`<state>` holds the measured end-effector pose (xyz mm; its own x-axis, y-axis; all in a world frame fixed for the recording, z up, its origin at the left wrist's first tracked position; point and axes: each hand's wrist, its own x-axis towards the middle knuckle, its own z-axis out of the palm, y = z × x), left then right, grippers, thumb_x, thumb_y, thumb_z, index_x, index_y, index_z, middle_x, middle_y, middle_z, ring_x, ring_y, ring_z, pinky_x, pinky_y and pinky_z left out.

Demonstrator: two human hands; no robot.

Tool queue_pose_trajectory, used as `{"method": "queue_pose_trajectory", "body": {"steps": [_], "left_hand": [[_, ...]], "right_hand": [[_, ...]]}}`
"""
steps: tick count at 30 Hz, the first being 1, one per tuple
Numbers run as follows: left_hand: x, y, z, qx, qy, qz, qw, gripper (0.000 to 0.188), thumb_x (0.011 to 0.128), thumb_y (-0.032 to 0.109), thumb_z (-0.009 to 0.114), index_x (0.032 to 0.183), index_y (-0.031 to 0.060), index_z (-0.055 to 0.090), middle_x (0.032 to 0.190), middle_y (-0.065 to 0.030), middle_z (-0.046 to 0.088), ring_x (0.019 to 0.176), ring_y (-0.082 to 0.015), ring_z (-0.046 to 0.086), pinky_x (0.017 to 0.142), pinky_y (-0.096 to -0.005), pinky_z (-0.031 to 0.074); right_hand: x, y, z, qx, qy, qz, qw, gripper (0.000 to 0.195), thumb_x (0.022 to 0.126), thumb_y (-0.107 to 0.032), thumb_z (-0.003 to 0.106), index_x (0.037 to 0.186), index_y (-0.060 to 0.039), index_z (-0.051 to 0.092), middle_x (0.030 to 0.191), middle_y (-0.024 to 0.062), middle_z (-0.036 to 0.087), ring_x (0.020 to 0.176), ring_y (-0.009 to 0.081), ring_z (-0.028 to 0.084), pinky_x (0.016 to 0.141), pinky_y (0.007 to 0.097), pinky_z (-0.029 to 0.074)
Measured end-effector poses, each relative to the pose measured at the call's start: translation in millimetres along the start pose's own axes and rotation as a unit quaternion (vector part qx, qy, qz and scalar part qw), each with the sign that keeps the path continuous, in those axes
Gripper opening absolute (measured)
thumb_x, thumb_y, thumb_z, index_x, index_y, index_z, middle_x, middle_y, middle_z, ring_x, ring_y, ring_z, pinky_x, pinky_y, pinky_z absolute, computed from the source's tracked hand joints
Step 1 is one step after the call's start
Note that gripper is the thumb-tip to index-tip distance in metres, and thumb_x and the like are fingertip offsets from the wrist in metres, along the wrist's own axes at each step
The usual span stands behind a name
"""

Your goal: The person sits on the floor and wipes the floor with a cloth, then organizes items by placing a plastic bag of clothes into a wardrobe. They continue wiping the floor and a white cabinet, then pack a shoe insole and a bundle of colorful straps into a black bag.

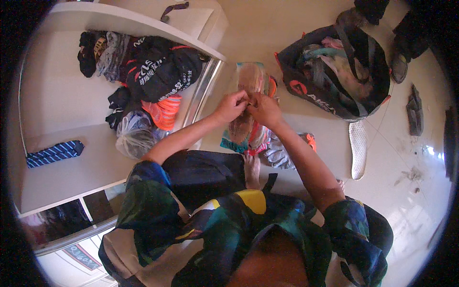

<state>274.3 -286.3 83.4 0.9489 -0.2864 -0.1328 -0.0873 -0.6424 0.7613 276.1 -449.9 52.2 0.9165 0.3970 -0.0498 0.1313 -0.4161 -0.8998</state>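
Note:
My left hand (pixel 233 106) and my right hand (pixel 264 109) meet fingertip to fingertip over a clear plastic package (pixel 249 77). Both appear to pinch it near its middle, though the fingers hide the exact grip. Flat brownish contents show through the plastic, and teal printing marks its ends. Just right of it, partly under my right hand, are more packages with red and pink edges (pixel 259 140). Grey crumpled cloth (pixel 279 154) lies on the floor beneath my right forearm.
A black carrier bag (pixel 304 89) stuffed with clothing stands at upper right, near another person's shoes (pixel 398 66). A white perforated insole (pixel 358 150) lies below it. On the left, a cabinet shelf (pixel 53 97) holds black garments (pixel 165 68), orange striped fabric (pixel 165 111), a knotted plastic bag (pixel 134 140) and a striped tie (pixel 55 153).

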Motion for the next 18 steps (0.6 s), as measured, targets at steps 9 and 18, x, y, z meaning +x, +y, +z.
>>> {"method": "queue_pose_trajectory", "body": {"steps": [9,18], "left_hand": [[-1.0,3.3,-3.8,-0.011,0.0,-0.033,0.999,0.009,0.079,0.007,0.055,0.085,0.0007,0.053,0.068,-0.0107,0.058,0.061,-0.0138,0.053,0.059,-0.0297,0.044],[-0.7,-10.7,-2.4,0.025,0.001,-0.019,0.999,0.01,0.078,0.009,0.055,0.085,0.0009,0.054,0.067,-0.0097,0.057,0.06,-0.0112,0.053,0.056,-0.0282,0.044]], "right_hand": [[-4.0,-12.3,-2.6,-0.01,0.107,-0.006,0.994,0.019,0.071,-0.009,0.059,0.088,-0.0045,0.053,0.08,0.0184,0.06,0.077,0.0379,0.058,0.066,0.0464,0.046],[-0.6,-11.1,-18.3,-0.059,0.023,0.018,0.998,0.016,0.068,-0.01,0.062,0.081,-0.0048,0.056,0.075,0.016,0.061,0.07,0.034,0.06,0.06,0.0423,0.047]]}}
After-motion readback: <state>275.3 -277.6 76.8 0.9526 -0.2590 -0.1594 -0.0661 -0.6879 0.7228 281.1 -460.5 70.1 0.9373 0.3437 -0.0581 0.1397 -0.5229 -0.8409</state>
